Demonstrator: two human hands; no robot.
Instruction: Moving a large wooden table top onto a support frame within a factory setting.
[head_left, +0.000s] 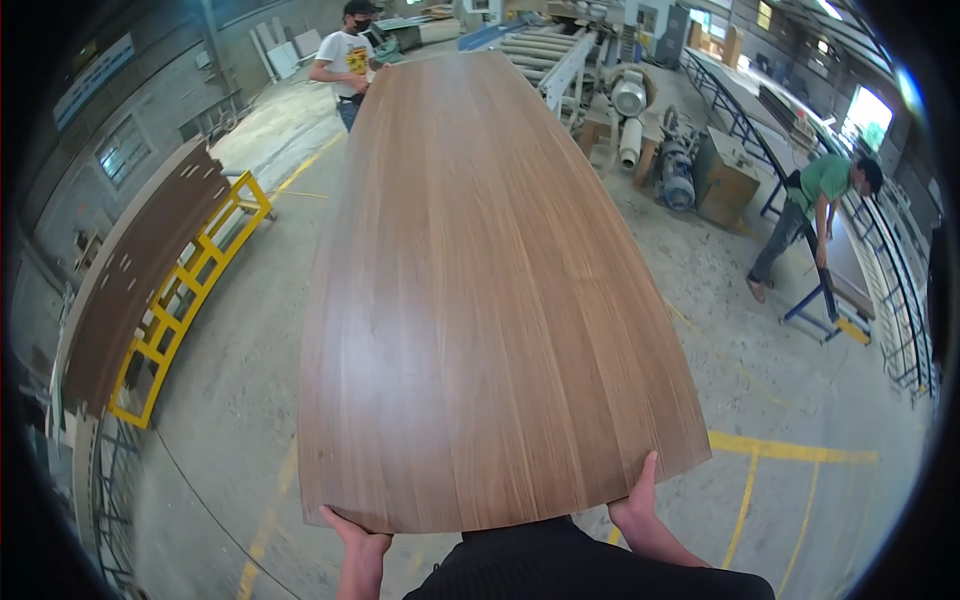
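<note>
I hold the near end of a long brown wood-veneer panel [480, 300] that stretches flat away from me, level over the concrete floor [230, 470]. My left hand [358, 545] grips the near left corner from below; only the thumb lies over the edge, the rest of the fingers tucked under the board where I cannot see them. My right hand [640, 510] takes the near right corner the same way, thumb pointing up along the top face, the other fingers hidden beneath. So both hands are closed on the panel, but how far the fingers wrap I cannot tell. My dark shirt [560, 565] covers the middle of the near edge. At the far end a person in a white shirt [346, 55] stands by the left corner; the board blocks their hands, so I cannot see whether they carry it. To the left a yellow rack [190, 290] leans with a dark board [130, 290] on it, its lower part cut off toward the rim. At right a person in a green shirt [815, 200] bends over a blue-framed bench [820, 300], and grey machines [640, 110] behind the panel are partly hidden by it.
</note>
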